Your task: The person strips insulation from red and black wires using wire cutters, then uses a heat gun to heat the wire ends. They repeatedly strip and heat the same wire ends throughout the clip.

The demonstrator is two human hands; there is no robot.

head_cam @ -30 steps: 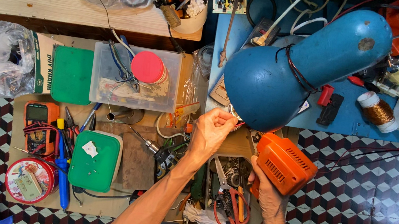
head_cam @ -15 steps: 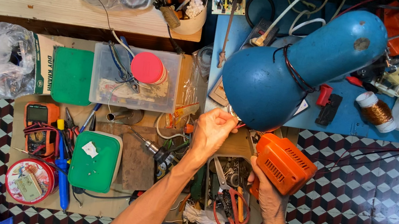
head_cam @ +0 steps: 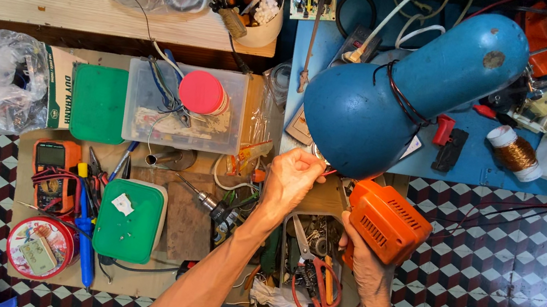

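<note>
Under blue lamp shade (head_cam: 397, 100): left hand (head_cam: 291, 178) pinched small part, kind unclear. Right hand (head_cam: 363, 257) wrapped around orange drill (head_cam: 386, 221) below shade. Risk: grip slip, drill dropping onto scissors (head_cam: 313, 275) below shade.

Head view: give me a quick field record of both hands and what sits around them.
left hand: closed in a fist at the rim of the big blue metal lamp shade; what it pinches cannot be told
right hand: grips the orange plastic power tool from below
between the hands: open tray with red-handled scissors
left of the forearm: green-lidded box, orange multimeter
</note>
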